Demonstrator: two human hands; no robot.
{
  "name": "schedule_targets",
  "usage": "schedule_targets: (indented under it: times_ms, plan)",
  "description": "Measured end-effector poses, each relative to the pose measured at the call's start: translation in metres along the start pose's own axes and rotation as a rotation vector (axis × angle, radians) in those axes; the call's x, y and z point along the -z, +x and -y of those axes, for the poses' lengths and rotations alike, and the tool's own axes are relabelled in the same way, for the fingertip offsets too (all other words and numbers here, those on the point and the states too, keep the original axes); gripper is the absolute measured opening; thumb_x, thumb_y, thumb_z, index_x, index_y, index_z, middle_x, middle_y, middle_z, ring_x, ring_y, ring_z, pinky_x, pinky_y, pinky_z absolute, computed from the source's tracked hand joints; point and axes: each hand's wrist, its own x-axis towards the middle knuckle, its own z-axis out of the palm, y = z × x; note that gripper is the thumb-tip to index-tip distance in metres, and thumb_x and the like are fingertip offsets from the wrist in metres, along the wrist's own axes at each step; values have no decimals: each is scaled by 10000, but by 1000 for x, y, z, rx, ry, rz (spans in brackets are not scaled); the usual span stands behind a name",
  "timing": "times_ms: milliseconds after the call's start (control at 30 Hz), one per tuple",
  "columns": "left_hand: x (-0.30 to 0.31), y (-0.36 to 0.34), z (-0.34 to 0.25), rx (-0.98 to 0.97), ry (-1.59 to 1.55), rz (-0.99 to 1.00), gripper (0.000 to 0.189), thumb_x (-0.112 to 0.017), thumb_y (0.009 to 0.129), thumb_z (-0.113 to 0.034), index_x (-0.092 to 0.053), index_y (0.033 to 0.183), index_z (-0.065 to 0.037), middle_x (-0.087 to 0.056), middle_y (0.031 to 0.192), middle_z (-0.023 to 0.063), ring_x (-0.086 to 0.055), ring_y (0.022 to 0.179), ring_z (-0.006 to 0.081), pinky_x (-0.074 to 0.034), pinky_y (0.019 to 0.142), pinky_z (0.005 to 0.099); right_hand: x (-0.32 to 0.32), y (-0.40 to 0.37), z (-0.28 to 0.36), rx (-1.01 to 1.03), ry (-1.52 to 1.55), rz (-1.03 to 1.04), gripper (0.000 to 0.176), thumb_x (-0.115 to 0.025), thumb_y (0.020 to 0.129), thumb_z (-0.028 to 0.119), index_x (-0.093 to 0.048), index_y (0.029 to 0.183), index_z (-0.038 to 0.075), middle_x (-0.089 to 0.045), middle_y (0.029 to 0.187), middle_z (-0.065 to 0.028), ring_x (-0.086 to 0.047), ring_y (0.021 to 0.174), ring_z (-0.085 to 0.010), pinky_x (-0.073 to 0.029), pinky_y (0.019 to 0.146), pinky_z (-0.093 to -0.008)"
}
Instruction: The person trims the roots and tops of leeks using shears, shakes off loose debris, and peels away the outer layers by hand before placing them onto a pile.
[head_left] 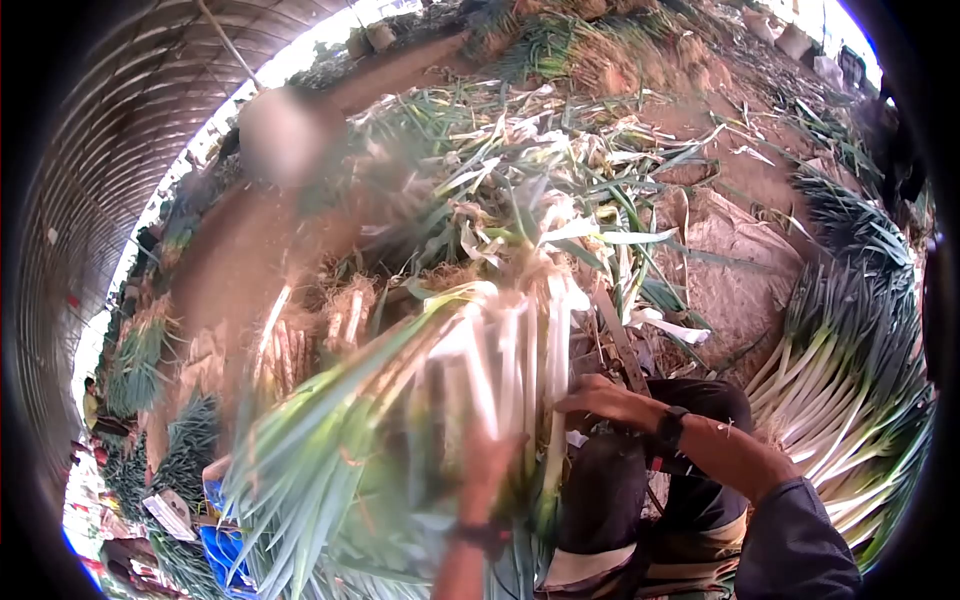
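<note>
A bunch of long green onions (510, 360) stands in front of me, white stalks and roots upward. My left hand (490, 450), blurred, is closed around pale stalks in the middle of the bunch. Beside the right edge of the bunch is my right hand (600, 398), its fingers bent together against a white stalk; what they hold is too small to tell. Long green leaves (310, 450) fan out to the lower left.
Peeled leaves and scraps (540, 140) are heaped ahead. Cleaned green onions (840, 400) lie at the right, near a brown sack (735, 270). Rooted bundles (290, 350) stand left of the bunch. A blue bag (225, 550) is at the lower left.
</note>
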Motion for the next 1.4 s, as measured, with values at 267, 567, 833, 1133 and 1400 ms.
schedule_targets:
  times_ms: [267,567,833,1133,1400]
  plan:
    - [12,21,33,32,-225,210,570,-856,701,-179,-623,1174,35,-702,1014,125,-664,891,195,-538,779,309,-23,26,-5,46,-379,45,426,-629,910,341,-660,1133,-20,-671,1005,-180,-625,954,-256,-487,833,-376]
    - [15,20,37,53,-462,211,468,-842,727,-251,-675,1053,40,-691,881,99,-636,759,222,-510,710,331,-27,33,-10,189,-300,69,440,-623,925,352,-647,1170,-13,-675,1091,-145,-608,1032,-217,-465,907,-343]
    - [28,-27,-7,-39,-155,133,512,-823,775,-267,-658,1171,13,-713,1000,111,-662,842,148,-538,723,314,-32,-16,40,242,-516,162,327,-545,962,150,-634,1275,126,-574,1132,-119,-554,1082,-226,-452,954,-319]
    - [13,-28,0,-58,-288,178,641,-816,797,-274,-553,1290,41,-700,1072,100,-650,923,145,-533,770,285,-22,-27,36,538,-487,222,371,-552,932,117,-603,1299,101,-559,1186,-126,-551,1108,-256,-457,956,-342]
    - [-32,-22,10,-346,274,44,892,-907,646,-271,-437,1332,52,-631,1132,202,-620,1034,340,-490,908,421,-38,-3,0,378,-405,124,369,-621,872,256,-625,1116,-21,-662,971,-172,-616,927,-269,-475,822,-376]
